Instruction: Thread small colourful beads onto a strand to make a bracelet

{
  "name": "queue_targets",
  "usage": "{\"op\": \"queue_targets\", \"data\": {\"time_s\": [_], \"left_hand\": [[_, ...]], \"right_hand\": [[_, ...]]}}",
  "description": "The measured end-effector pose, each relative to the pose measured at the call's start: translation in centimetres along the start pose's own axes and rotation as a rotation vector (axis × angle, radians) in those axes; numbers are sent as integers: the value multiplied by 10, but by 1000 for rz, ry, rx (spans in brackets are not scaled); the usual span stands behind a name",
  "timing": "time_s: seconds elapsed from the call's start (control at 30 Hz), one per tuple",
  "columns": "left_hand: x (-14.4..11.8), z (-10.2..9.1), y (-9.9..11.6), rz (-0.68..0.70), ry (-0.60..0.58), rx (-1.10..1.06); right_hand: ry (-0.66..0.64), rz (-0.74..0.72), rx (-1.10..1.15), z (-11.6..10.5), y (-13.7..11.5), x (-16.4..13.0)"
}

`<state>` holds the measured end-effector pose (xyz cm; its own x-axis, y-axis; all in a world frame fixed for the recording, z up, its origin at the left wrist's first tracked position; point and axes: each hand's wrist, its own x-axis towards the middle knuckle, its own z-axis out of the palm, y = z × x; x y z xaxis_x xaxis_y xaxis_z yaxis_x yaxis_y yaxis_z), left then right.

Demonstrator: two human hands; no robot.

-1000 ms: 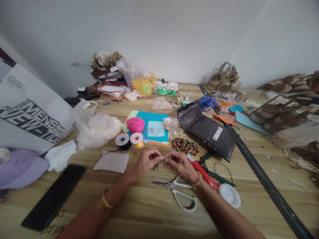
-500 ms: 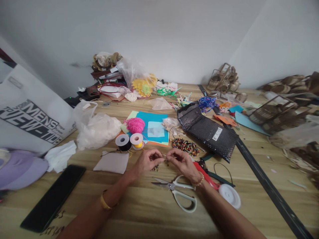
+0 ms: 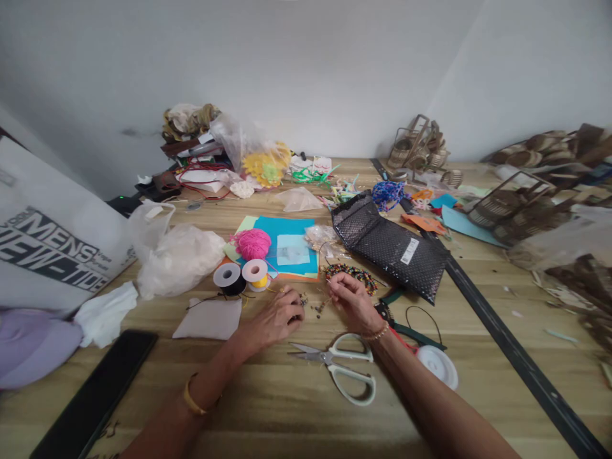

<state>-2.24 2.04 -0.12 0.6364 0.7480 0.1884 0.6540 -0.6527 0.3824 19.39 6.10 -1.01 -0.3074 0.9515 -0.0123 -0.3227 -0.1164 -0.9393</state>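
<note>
From the head-worn camera, a person's two hands work over a scatter of loose beads [image 3: 316, 311] on a wood-grain counter [image 3: 287, 421]. The left hand [image 3: 277, 315], a gold-coloured bangle [image 3: 192, 398] above its wrist, is lowered with fingers curled at the left edge of the beads; whether it grips any cannot be told. The right hand [image 3: 352, 301] is raised slightly to the right of them, thumb and forefinger pinched narrowly on what appears to be a thin strand [image 3: 328, 281], its detail too small to make out. Coiled beaded strings [image 3: 362, 276] lie just beyond that hand. Nearer the person, white-handled scissors [image 3: 326, 358] rest with blades apart between the forearms. Black [image 3: 229, 280] and yellow [image 3: 257, 275] thread spools stand beside a pink yarn ball [image 3: 253, 244], while a black padded mailer [image 3: 389, 245] lies beyond the right hand.
</note>
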Motion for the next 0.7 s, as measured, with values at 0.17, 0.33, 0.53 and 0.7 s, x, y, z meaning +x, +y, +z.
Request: {"op": "queue_targets", "data": {"time_s": [0.17,0.33,0.53,0.7], "left_hand": [[3,8,7,-3,110,8],[7,16,23,31,108,110],[10,21,27,79,91,247],[11,17,22,56,79,242]], "right_hand": [[4,23,63,2,4,1],[-8,34,75,1,7,1],[7,43,90,0,6,3],[-7,25,109,-1,8,4]]}}
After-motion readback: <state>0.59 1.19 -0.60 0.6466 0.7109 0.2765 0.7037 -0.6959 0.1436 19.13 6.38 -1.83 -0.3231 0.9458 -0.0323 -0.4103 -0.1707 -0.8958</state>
